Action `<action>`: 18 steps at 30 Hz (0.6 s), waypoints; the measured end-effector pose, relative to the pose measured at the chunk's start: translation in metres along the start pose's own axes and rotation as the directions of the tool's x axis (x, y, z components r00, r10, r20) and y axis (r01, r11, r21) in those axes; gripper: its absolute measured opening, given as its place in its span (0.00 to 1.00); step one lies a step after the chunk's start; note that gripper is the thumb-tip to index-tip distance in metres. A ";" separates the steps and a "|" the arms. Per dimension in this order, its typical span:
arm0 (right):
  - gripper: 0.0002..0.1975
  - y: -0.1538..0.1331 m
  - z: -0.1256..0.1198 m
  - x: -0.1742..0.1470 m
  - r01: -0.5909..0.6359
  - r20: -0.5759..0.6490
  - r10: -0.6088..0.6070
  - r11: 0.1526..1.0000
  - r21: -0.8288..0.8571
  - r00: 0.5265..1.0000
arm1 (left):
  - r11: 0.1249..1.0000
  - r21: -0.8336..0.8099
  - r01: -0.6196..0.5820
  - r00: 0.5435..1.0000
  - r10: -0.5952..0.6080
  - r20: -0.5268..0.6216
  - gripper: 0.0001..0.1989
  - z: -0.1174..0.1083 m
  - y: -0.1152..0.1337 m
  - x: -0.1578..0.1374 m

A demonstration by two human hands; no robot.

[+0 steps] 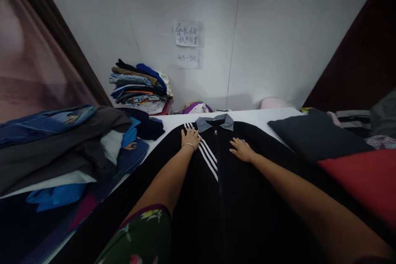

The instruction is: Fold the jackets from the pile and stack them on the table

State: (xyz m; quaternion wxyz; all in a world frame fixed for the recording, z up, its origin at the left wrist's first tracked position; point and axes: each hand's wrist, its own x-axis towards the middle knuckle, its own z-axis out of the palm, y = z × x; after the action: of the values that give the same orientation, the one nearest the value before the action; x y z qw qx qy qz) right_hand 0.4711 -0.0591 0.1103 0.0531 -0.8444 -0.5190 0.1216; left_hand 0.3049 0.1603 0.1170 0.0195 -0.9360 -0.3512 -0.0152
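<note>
A black zip-up jacket (204,198) lies front side up on the white table, its sleeves angled out to both sides. It has a grey collar (228,123), a closed front zipper with its pull near the neck, and three white diagonal stripes (208,157) across one chest side. My left hand (190,138) rests flat over the upper stripes near the shoulder, fingers spread, a bracelet at the wrist. On the other chest side, my right hand (241,150) lies flat with its fingers apart. Neither hand grips the cloth.
Piled clothes (62,144) crowd the left side. A folded stack (140,84) stands at the back left by the wall. To the right lie a dark folded garment (318,134) and a red one (365,177). Handwritten paper signs (189,45) hang on the wall.
</note>
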 end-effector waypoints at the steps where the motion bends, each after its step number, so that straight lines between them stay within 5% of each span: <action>1: 0.29 0.001 0.001 -0.018 0.018 0.023 -0.019 1.000 0.009 1.000 | 0.999 -0.039 0.035 0.999 -0.033 0.029 0.28 -0.001 0.003 -0.009; 9: 0.31 0.013 0.016 -0.168 0.086 0.039 -0.091 0.988 0.127 0.995 | 0.985 -0.137 -0.105 0.977 0.127 0.170 0.33 -0.011 0.004 -0.111; 18: 0.29 0.029 0.025 -0.295 0.052 -0.012 -0.051 0.973 0.225 0.999 | 0.967 -0.018 -0.253 0.966 0.254 0.050 0.30 -0.007 0.004 -0.235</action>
State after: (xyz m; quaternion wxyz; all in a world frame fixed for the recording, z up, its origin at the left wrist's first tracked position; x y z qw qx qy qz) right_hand 0.3617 -0.3358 0.1244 0.1532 -0.8195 -0.5234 0.1759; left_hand 0.1303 0.0024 0.1136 0.0068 -0.9734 -0.2288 0.0097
